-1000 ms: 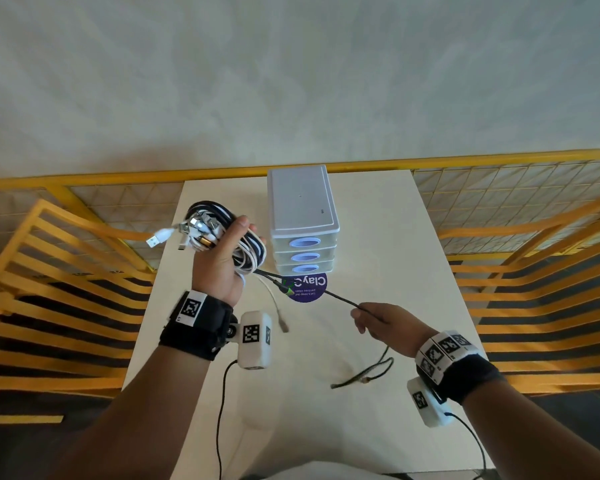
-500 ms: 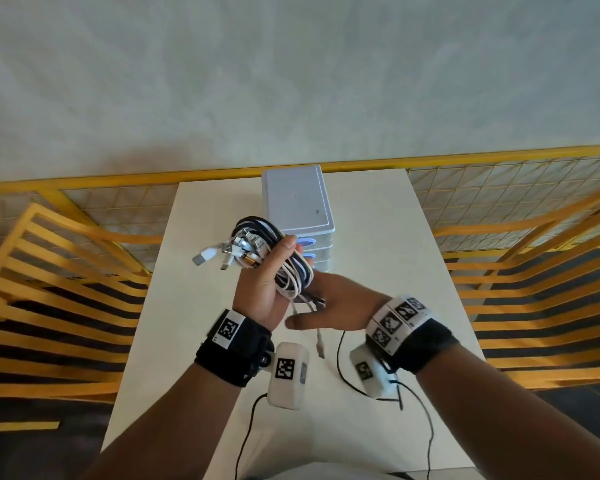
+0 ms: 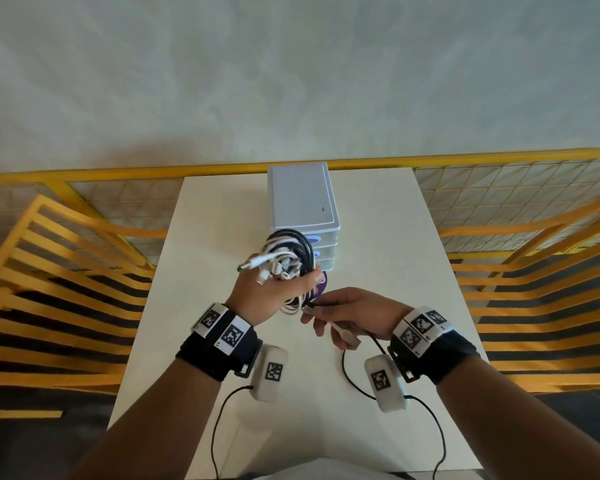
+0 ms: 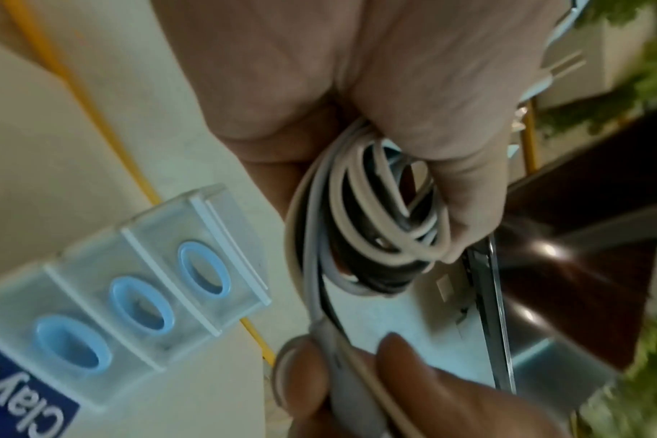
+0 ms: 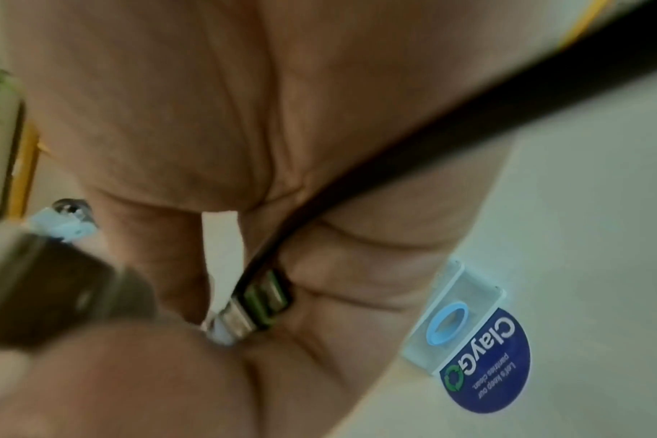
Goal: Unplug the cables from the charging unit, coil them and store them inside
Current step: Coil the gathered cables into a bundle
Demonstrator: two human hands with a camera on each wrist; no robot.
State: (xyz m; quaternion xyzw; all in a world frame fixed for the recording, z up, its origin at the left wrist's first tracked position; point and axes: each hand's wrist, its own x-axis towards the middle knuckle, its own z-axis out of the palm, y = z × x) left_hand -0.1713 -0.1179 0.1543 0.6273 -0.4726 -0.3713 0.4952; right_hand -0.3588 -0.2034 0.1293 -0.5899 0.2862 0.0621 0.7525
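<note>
The person's right hand [image 3: 355, 315] is hovering low over the white table [image 3: 395, 258], its fingers curling round a black cable [image 5: 424, 142] and pinching its plug end. At ten o'clock from it, just beside, the left hand [image 3: 267, 294] is gripping a bundle of cables [image 3: 286, 259], white and black loops, with plugs sticking out toward nine o'clock. Beyond, at twelve o'clock, the drawer unit [image 3: 302, 199] is standing with a blue sticker [image 5: 486, 364] at its foot.

A coiled bundle of black and white cables [image 3: 290, 259] is held raised just before the white 3-drawer unit [image 3: 302, 199], which stands upright at the table's far edge. A loose black cable [image 5: 432, 148] with a metal plug hangs below the bundle.
</note>
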